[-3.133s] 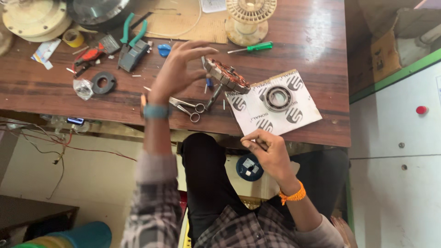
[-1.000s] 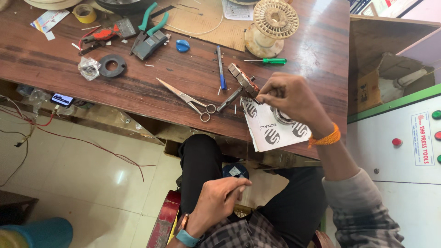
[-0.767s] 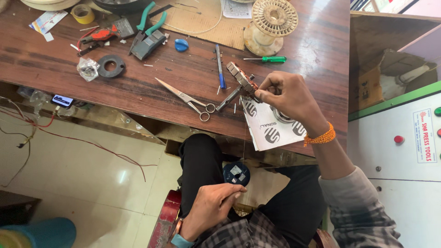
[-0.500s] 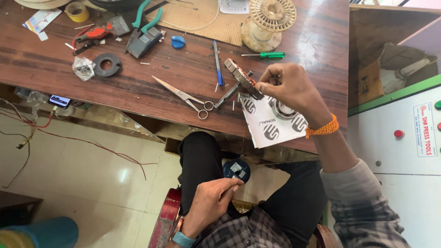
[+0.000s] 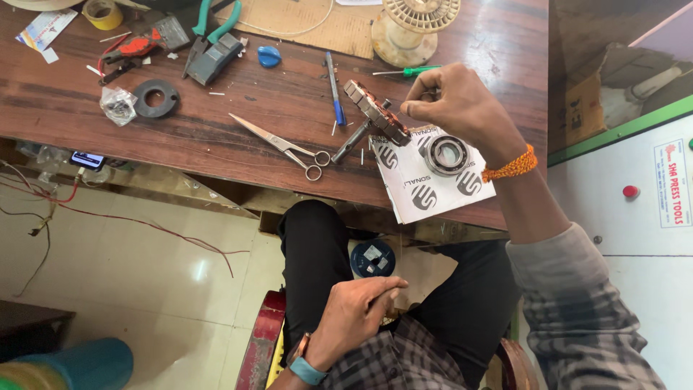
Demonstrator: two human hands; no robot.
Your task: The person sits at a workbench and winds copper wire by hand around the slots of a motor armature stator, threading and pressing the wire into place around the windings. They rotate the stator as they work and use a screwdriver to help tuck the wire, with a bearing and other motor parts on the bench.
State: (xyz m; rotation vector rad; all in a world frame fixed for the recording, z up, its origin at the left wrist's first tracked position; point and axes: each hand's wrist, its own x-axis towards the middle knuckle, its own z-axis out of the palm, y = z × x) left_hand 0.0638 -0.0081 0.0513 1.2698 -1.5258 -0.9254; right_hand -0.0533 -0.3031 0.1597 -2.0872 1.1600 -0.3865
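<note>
A motor armature (image 5: 369, 110) with copper windings and a steel shaft stands tilted on the wooden table (image 5: 231, 119), shaft end on the wood. My right hand (image 5: 465, 108), with an orange thread at the wrist, pinches the armature's upper edge with thumb and fingertips. Just below that hand a steel bearing (image 5: 445, 154) lies on a white printed paper (image 5: 422, 191) that overhangs the table's front edge. My left hand (image 5: 357, 314) rests on my lap under the table, fingers drawn together, with nothing visible in it.
Scissors (image 5: 285, 144) lie left of the armature, a blue pen (image 5: 333, 87) and a green screwdriver (image 5: 408, 71) behind it. A cream spool (image 5: 411, 29), green pliers (image 5: 209, 43), a black ring (image 5: 155, 97) and a tape roll (image 5: 102, 13) sit farther back. A blue round object (image 5: 373, 258) lies on the floor.
Three seconds ago my left hand was on the armature and my right was below the table edge. Now my right hand holds the armature, barely moving, and my left rests in my lap.
</note>
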